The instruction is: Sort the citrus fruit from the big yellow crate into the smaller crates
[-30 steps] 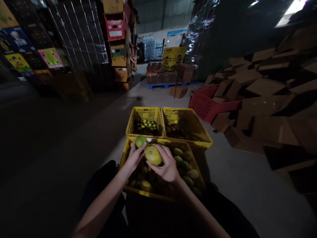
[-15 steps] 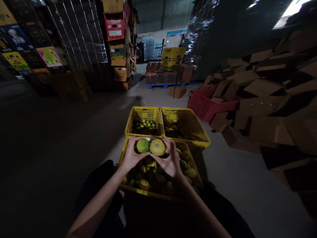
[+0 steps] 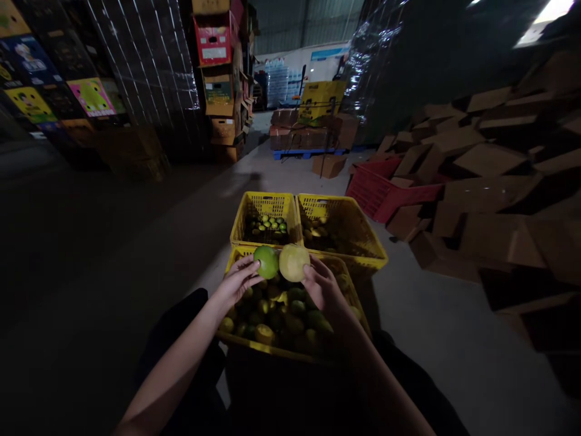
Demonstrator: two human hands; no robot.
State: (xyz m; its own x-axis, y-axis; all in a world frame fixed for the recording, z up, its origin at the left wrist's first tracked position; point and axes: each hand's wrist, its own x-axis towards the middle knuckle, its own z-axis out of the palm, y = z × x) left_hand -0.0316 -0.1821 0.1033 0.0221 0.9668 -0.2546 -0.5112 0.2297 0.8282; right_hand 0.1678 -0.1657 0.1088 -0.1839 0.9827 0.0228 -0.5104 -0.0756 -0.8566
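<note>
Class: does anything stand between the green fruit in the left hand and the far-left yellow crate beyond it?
Nothing visible does. The green fruit, in the left hand, hangs over the near rim of the far-left yellow crate.

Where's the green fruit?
Head view, just left of centre: the green fruit is in the left hand, beside the yellow fruit, above the near crate's far rim.

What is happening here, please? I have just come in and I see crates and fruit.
A person bends over a near yellow crate full of green and yellow fruit. The left hand holds a green fruit and the right hand holds a yellow fruit, side by side above the crate's far rim. Beyond stand two more yellow crates: the far left crate with small green fruit and the far right crate. A red crate and cardboard boxes lie to the right.
</note>
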